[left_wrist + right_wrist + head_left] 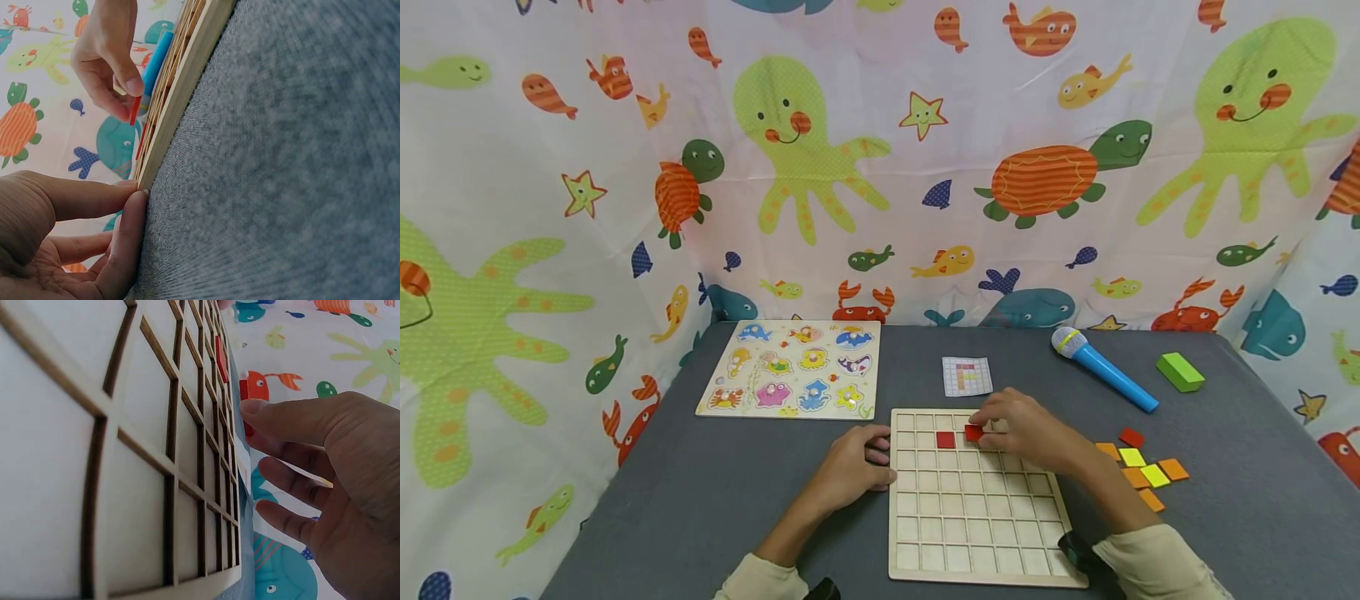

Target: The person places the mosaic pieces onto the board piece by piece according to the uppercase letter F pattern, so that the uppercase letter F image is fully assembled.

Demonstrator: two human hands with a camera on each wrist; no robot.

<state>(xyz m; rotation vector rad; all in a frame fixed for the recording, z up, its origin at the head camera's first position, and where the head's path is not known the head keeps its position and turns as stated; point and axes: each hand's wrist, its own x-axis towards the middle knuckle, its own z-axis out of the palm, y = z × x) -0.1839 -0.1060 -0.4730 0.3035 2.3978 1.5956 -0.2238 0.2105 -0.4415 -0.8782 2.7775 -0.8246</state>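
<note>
A wooden grid board (988, 577) lies flat on the table. My left hand (852, 460) pinches its left edge near the far corner; in the left wrist view thumb and finger (128, 231) meet at the board's rim. One red square tile (945, 440) sits in a cell of the far part. Between the thumb and fingertips of my right hand (1026, 427) is a second red tile (973, 433), held close over the far rows, right of the first. This tile stands on edge above the grid in the left wrist view. The other cells in sight are bare wood.
Right of the board lie loose orange tiles (1173, 470), yellow tiles (1132, 457) and a red one (1132, 437). Behind it is a small pattern card (967, 377). A sea-animal puzzle (790, 368), a blue toy microphone (1112, 375) and a green block (1181, 372) stand farther back.
</note>
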